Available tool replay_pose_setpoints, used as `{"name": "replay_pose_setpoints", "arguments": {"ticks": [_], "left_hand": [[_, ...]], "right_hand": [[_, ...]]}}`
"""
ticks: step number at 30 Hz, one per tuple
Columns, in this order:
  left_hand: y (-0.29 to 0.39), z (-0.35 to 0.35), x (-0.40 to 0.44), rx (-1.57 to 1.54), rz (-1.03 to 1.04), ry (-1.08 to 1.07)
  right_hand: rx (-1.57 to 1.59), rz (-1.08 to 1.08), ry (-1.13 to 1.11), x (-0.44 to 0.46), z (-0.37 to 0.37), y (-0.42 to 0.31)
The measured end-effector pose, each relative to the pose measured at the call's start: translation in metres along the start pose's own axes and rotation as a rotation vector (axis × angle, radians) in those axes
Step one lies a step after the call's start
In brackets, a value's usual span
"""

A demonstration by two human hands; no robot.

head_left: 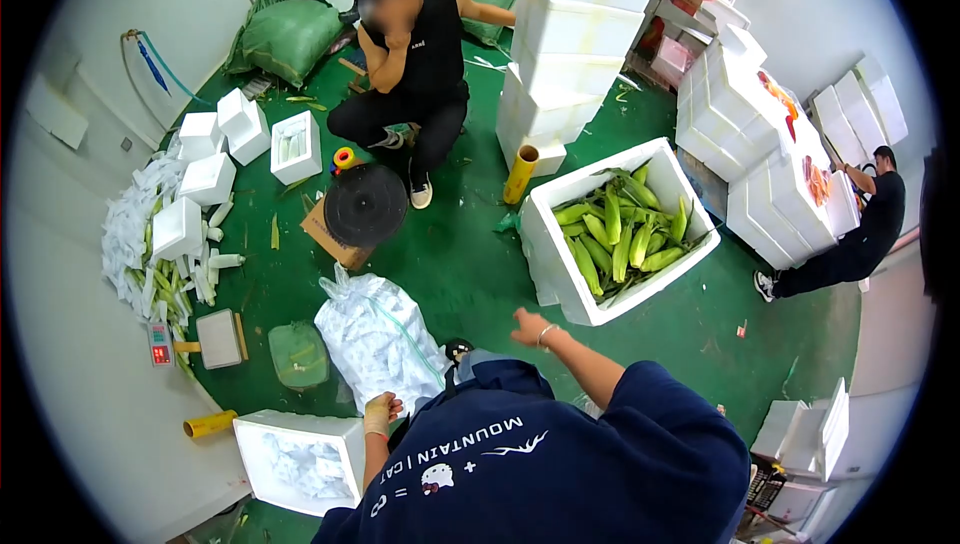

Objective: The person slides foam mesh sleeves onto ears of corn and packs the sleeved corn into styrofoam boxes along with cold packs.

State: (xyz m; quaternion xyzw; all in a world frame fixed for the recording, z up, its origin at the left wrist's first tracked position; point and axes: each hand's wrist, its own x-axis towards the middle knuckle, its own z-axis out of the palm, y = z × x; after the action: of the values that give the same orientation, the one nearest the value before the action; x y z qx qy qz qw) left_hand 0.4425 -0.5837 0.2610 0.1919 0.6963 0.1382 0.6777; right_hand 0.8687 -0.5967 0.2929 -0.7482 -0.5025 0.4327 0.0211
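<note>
My right hand (530,327) reaches out over the green floor with its fingers loosely apart and nothing in it. It is nearest to the large white foam box (567,289), which holds several ears of corn (622,229) in green husks. Low on the left, my left hand (382,412) hangs beside a clear plastic bag (375,334) stuffed with white ice packs. Its fingers are slightly bent and no object shows in them. Just below that hand is a tilted white foam box (350,434) with more ice packs (300,464) inside.
A person (425,64) crouches ahead beside a tall foam-box stack (585,24) and a black round stool (365,206). Another person (870,209) works at the right by stacked boxes (740,114). A scale (218,338), small foam boxes (205,179) and a pile of packs (130,224) lie left.
</note>
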Motion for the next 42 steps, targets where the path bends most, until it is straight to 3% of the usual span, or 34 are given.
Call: {"name": "replay_pose_setpoints", "arguments": {"ticks": [9,12,15,18,20,22,28,33,36,38,42], "left_hand": [[-0.044,-0.026,-0.001,-0.011,-0.097,0.040],[-0.053,-0.029,-0.007,-0.006,-0.128,0.002],[-0.049,-0.023,-0.023,0.348,0.141,-0.015],[-0.048,-0.016,-0.027,0.417,0.275,0.036],[-0.056,-0.018,-0.005,-0.108,-0.113,0.039],[-0.053,-0.020,-0.006,-0.111,-0.114,0.044],[-0.039,-0.024,-0.006,-0.051,-0.119,0.020],[-0.029,-0.018,-0.015,-0.016,-0.039,0.031],[-0.029,-0.015,-0.017,0.010,-0.020,0.048],[-0.032,-0.015,-0.017,0.034,-0.017,0.067],[-0.035,-0.011,-0.025,0.007,-0.027,0.136]], "right_hand": [[0.169,0.008,0.604,0.078,-0.139,-0.017],[0.151,0.028,0.625,0.081,-0.166,-0.033],[0.141,0.039,0.543,0.081,-0.159,-0.043],[0.093,0.008,0.470,0.079,-0.125,-0.039],[0.061,0.031,0.430,0.081,-0.096,-0.031],[0.097,0.093,0.297,0.087,-0.071,-0.019],[0.114,0.099,0.209,0.077,-0.044,-0.008],[0.124,0.078,0.285,0.101,-0.055,0.016],[-0.038,0.051,0.391,0.120,-0.100,0.015],[0.055,-0.062,0.469,0.185,-0.117,0.068],[0.131,-0.016,0.629,0.219,-0.166,0.059]]}}
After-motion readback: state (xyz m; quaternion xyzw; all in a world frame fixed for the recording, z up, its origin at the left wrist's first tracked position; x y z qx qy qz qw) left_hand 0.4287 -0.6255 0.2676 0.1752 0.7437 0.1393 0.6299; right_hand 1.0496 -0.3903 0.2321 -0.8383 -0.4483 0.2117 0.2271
